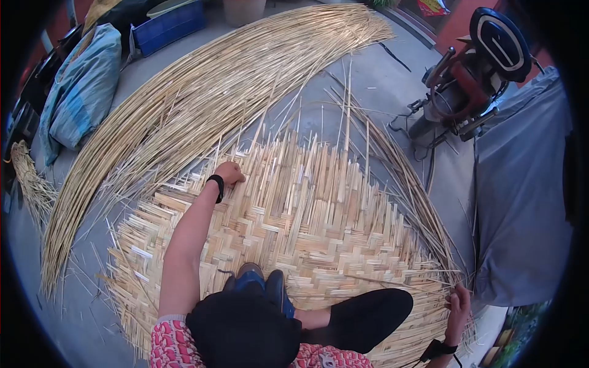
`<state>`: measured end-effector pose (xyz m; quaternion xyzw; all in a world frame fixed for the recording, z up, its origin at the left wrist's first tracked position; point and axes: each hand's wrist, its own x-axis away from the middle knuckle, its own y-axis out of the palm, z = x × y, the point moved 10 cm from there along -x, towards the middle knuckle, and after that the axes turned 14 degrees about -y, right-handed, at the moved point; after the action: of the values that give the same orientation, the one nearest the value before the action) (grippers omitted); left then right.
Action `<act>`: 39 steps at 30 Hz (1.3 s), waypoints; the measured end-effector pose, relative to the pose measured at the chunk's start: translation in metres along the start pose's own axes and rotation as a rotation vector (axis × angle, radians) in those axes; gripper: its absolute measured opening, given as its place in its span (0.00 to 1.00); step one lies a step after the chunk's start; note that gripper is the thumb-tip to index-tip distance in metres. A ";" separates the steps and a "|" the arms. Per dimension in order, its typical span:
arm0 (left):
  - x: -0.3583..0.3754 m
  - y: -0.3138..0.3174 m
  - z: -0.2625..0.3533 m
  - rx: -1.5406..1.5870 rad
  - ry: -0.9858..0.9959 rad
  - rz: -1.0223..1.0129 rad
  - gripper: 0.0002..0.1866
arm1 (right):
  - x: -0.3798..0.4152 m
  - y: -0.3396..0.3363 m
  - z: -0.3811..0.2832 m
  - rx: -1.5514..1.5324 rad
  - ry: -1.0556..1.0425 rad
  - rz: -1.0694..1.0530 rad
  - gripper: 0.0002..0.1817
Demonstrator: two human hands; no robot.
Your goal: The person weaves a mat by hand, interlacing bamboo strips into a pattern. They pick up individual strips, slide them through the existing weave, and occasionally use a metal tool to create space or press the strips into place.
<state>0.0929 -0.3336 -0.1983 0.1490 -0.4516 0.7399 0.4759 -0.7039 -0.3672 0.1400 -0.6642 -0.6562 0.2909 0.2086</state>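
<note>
A partly woven mat (319, 254) of flat, pale split reeds lies on the floor, its far side ending in loose, upright strip ends. My left hand (229, 173), with a black band at the wrist, is closed and pressed down at the mat's upper left part; what its fingers hold is hidden. At the mat's right edge my right hand (459, 300) has its fingers bent round the end of a long reed strip (399, 283) that lies across the weave. My shoes (279, 291) rest on the mat between the hands.
A large bundle of long reeds (202, 86) curves across the floor beyond the mat. A thinner reed bundle (408, 178) lies along its right side. A parked motorbike (460, 86), a grey cover (521, 190), a blue sack (86, 89) and a blue crate (169, 29) stand around.
</note>
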 end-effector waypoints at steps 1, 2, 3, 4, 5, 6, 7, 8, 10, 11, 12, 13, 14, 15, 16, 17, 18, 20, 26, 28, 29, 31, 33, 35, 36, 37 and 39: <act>-0.001 0.005 -0.005 0.112 -0.002 -0.121 0.09 | 0.017 0.010 0.021 -0.035 0.072 0.000 0.17; 0.004 0.004 -0.007 0.106 -0.011 -0.119 0.09 | 0.032 0.025 0.042 -0.072 0.144 0.002 0.16; 0.013 0.003 -0.004 0.174 0.004 -0.153 0.09 | 0.045 0.049 0.056 -0.110 0.175 -0.053 0.16; 0.021 0.000 -0.001 0.241 0.019 -0.183 0.10 | 0.057 0.078 0.066 -0.152 0.205 -0.107 0.15; 0.027 0.001 0.001 0.201 0.035 -0.237 0.12 | 0.067 0.112 0.066 -0.192 0.219 -0.161 0.15; 0.027 -0.006 0.001 0.193 0.034 -0.222 0.12 | 0.076 0.147 0.060 -0.231 0.232 -0.214 0.14; 0.025 -0.004 -0.002 0.137 0.029 -0.241 0.11 | 0.083 0.181 0.045 -0.266 0.186 -0.298 0.14; 0.024 0.000 -0.009 0.080 0.017 -0.263 0.10 | 0.089 0.215 0.027 -0.297 0.143 -0.386 0.14; 0.020 -0.008 -0.011 0.168 -0.004 -0.137 0.07 | 0.101 0.271 -0.004 -0.323 0.018 -0.534 0.13; 0.023 -0.010 -0.012 0.242 0.018 -0.117 0.09 | 0.104 0.291 -0.028 -0.294 -0.114 -0.573 0.13; 0.020 -0.011 -0.018 0.312 0.006 -0.089 0.10 | 0.110 0.309 -0.052 -0.267 -0.247 -0.616 0.12; 0.023 -0.012 -0.017 0.354 0.014 -0.050 0.11 | 0.117 0.325 -0.066 -0.255 -0.324 -0.664 0.12; 0.019 -0.009 -0.020 0.464 0.054 -0.039 0.11 | 0.124 0.338 -0.080 -0.242 -0.403 -0.708 0.11; 0.022 -0.009 -0.016 0.540 0.077 -0.077 0.12 | 0.131 0.349 -0.090 -0.255 -0.417 -0.761 0.12; 0.030 -0.009 -0.011 0.610 0.075 -0.125 0.10 | 0.137 0.356 -0.091 -0.254 -0.402 -0.784 0.12; 0.040 -0.011 -0.005 0.622 0.016 -0.147 0.09 | 0.145 0.366 -0.094 -0.246 -0.436 -0.838 0.12; 0.051 -0.015 0.003 0.632 -0.039 -0.166 0.09 | 0.152 0.375 -0.098 -0.242 -0.473 -0.889 0.12; 0.078 -0.034 0.030 0.689 0.024 -0.172 0.14 | 0.161 0.387 -0.098 -0.232 -0.502 -0.949 0.12; 0.089 -0.068 0.084 0.737 0.267 -0.316 0.14 | 0.173 0.419 -0.097 -0.208 -0.551 -1.083 0.09; 0.063 -0.068 0.066 0.639 0.197 -0.153 0.11 | 0.169 0.427 -0.103 -0.111 -0.646 -1.133 0.07; 0.060 -0.072 0.062 0.648 0.196 -0.044 0.08 | 0.166 0.429 -0.106 -0.110 -0.647 -1.136 0.07; 0.050 -0.074 0.050 0.704 0.125 0.062 0.06 | 0.160 0.434 -0.110 -0.073 -0.663 -1.142 0.07; 0.044 -0.081 0.034 0.739 0.036 0.217 0.02 | 0.157 0.438 -0.111 -0.049 -0.676 -1.153 0.07; 0.038 -0.070 0.034 0.764 0.083 0.103 0.03 | 0.154 0.442 -0.113 -0.027 -0.695 -1.159 0.07; 0.039 -0.062 0.044 0.781 0.136 -0.009 0.03 | 0.150 0.441 -0.119 -0.085 -0.709 -1.130 0.08; 0.041 -0.062 0.044 0.783 0.140 -0.012 0.03 | 0.146 0.441 -0.127 -0.145 -0.721 -1.099 0.08; 0.049 -0.051 0.049 0.696 0.192 -0.091 0.06 | 0.130 0.447 -0.143 -0.234 -0.644 -1.092 0.09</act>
<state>0.1007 -0.3382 -0.1123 0.2517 -0.1188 0.8380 0.4694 -0.2787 -0.2465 -0.0629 -0.1323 -0.9570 0.2540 0.0456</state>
